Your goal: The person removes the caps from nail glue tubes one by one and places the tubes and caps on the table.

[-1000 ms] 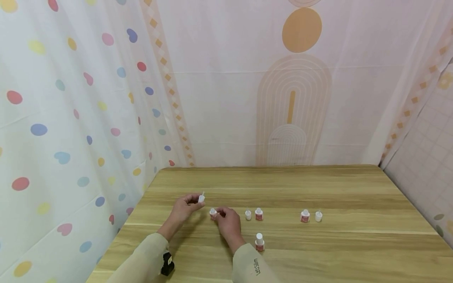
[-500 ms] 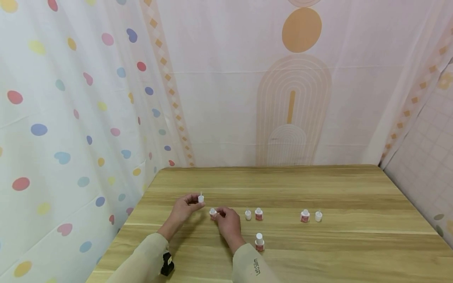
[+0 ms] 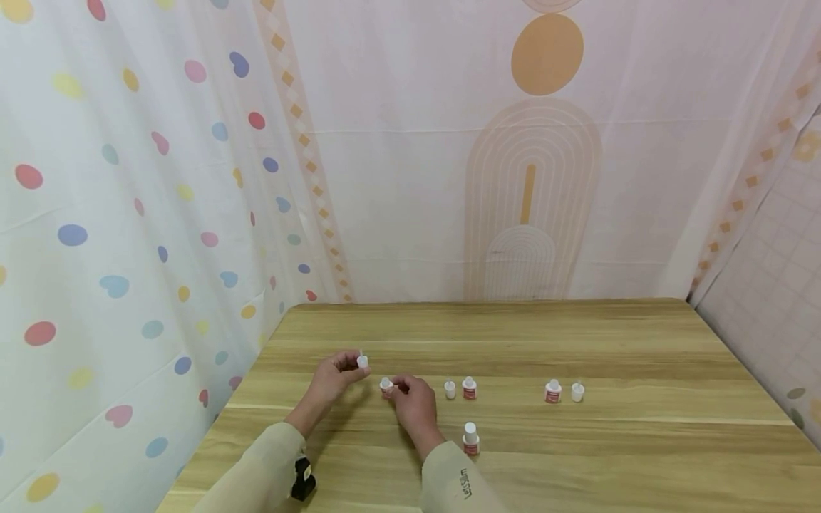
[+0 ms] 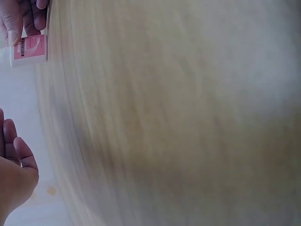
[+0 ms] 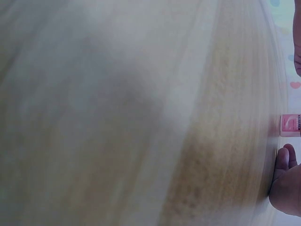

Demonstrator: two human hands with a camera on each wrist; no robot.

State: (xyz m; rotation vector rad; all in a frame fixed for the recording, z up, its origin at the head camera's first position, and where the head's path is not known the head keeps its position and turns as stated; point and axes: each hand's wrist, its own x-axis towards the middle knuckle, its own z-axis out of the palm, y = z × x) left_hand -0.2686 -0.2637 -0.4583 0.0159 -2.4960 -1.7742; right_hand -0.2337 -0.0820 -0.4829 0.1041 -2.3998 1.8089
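My left hand [image 3: 336, 377] is raised over the left part of the table, pinching a white brush cap [image 3: 363, 362] between thumb and fingers, its thin stem pointing up. Just to its right, the fingers of my right hand [image 3: 415, 405] hold a small white bottle [image 3: 385, 387] upright on the table. In the left wrist view that bottle's pink-red label [image 4: 29, 47] shows, with right-hand fingertips against it. The right wrist view catches only the bottle's lower part [image 5: 290, 124] above the right hand [image 5: 286, 186]. The bottle's neck carries no white cap.
Right of my right hand, a brush cap [image 3: 450, 390] stands stem-up beside an uncapped bottle [image 3: 470, 389]. Farther right is another uncapped bottle [image 3: 553, 392] with its cap [image 3: 578, 392]. A capped bottle [image 3: 471, 439] stands nearer, beside my right sleeve. Patterned curtains [image 3: 398, 178] border the wooden table [image 3: 616, 335].
The brush cap in my left hand has shifted slightly left, and its stem has turned from leaning right to nearly upright. My right hand and the bottle have stayed put.
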